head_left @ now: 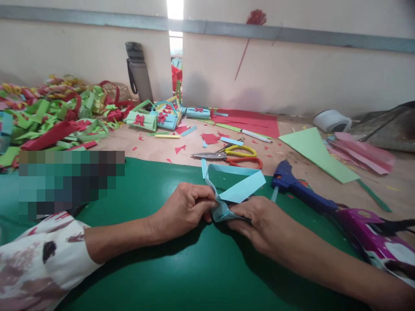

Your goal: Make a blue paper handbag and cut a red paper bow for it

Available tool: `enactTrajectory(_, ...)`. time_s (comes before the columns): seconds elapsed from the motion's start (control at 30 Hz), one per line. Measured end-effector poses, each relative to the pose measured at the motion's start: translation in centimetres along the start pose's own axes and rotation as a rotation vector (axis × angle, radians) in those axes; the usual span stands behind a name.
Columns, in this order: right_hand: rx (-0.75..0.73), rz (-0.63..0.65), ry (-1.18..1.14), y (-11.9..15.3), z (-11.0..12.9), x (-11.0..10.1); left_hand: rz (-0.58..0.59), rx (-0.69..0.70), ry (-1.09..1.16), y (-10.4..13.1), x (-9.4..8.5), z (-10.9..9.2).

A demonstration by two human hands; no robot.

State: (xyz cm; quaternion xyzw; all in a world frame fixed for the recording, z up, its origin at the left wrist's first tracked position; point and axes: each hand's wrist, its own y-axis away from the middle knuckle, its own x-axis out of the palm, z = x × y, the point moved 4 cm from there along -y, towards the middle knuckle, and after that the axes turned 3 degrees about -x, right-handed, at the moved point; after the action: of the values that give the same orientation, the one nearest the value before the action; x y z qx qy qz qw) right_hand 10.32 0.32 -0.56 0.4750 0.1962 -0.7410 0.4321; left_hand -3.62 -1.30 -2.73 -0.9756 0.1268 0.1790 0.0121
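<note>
Between my two hands is a folded light-blue paper piece [242,187], held just above the green mat [155,268]. My left hand [186,205] pinches its left edge, with thumb and fingers pressed together. On the lower right side of the paper, my right hand [259,220] has its thumb over the fold and its fingers underneath. A flap of the piece stands up at a slant, and a narrow strip curves behind it. Scissors [241,153] with yellow and orange handles lie just beyond. To the right rests a blue glue gun [285,177].
Small paper handbags with red bows [140,121] stand at the back beside a grey bottle [140,71]. Colourful paper pieces [55,121] are heaped at left. Green paper [319,153], red paper [256,122], a pen [256,135] and a magenta device [369,233] lie right of centre.
</note>
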Motion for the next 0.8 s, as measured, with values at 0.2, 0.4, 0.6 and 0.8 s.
enactTrajectory(0.2, -0.035, -0.031, -0.162, 0.09, -0.08, -0.03, 0.013, 0.008, 0.015, 0.09, 0.09, 0.01)
enactTrajectory(0.4, -0.004, -0.031, -0.160, 0.06, 0.05, 0.27, -0.017, -0.017, 0.066, 0.16, 0.25, 0.20)
enactTrajectory(0.6, -0.015, -0.067, -0.181, -0.09, 0.23, 0.47, 0.002, 0.021, 0.051, 0.45, 0.45, 0.11)
enactTrajectory(0.8, -0.015, -0.087, -0.203, 0.11, 0.59, 0.47, -0.005, 0.037, 0.002, 0.65, 0.42, 0.00)
